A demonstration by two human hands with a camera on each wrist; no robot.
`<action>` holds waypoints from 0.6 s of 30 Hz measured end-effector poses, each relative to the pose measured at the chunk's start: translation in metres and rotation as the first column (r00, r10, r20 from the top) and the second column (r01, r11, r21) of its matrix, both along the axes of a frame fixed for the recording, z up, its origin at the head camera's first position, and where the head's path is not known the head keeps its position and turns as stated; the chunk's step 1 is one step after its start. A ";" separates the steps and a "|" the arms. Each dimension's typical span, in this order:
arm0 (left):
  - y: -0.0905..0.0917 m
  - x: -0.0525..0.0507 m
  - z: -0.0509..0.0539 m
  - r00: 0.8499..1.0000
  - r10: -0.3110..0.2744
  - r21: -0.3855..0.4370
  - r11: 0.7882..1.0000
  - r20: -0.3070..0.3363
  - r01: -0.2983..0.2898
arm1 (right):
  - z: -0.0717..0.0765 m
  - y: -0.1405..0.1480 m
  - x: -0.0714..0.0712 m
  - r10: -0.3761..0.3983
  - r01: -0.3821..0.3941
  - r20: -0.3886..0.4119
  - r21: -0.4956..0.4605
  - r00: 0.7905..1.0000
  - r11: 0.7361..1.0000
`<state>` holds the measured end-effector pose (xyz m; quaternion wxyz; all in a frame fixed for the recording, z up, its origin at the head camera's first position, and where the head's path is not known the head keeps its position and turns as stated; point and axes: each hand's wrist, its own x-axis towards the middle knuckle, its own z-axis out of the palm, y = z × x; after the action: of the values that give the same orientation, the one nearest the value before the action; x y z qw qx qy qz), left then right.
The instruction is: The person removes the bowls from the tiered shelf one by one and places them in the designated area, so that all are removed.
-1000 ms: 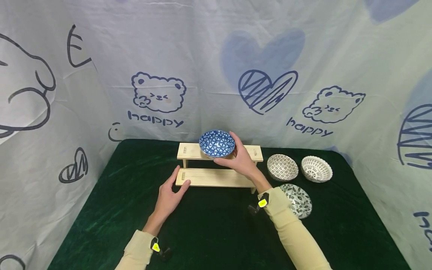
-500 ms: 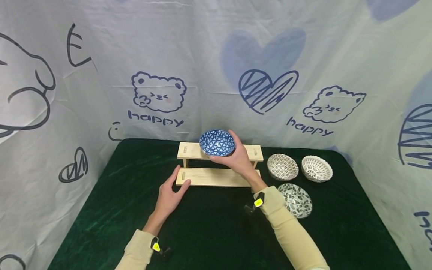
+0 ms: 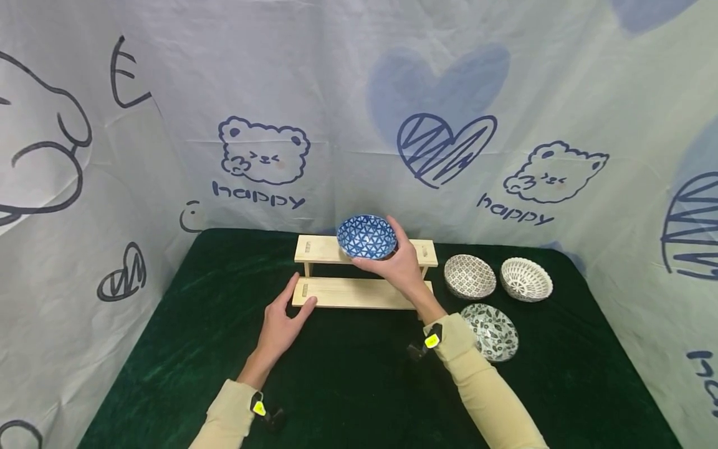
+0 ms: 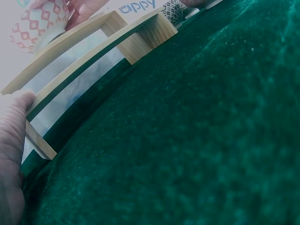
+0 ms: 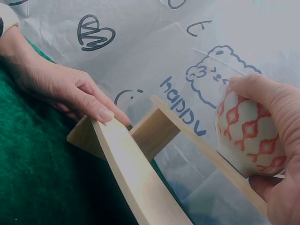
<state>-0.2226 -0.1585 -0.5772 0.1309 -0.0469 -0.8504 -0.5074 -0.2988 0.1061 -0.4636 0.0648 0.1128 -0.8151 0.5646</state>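
A bowl, blue triangle-patterned inside and white with red figures outside, is at the upper board of a two-tier wooden shelf. My right hand grips its right side, the thumb low at the front and a finger along the far rim. In the right wrist view the foot of the bowl is at the upper board; whether its full weight rests there I cannot tell. My left hand holds the left end of the lower board, thumb at the front edge and fingers at the side.
Right of the shelf are a brown-patterned bowl and a white ribbed bowl. A plate with dark leaf figures lies nearer, beside the right sleeve. Green cloth covers the table; a printed curtain hangs behind.
The blue bowl, in my right hand, has shifted slightly right along the upper board in the last half second. My left hand has stayed at the lower board's end.
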 end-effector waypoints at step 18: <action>0.001 -0.001 0.001 1.000 0.008 -0.004 1.000 0.016 -0.008 | 0.001 0.026 0.022 -0.016 0.014 -0.038 -0.062 0.999 0.998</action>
<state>-0.2231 -0.1579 -0.5762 0.1261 -0.0399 -0.8526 -0.5055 -0.2767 0.1323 -0.4631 0.0879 0.1155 -0.7968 0.5865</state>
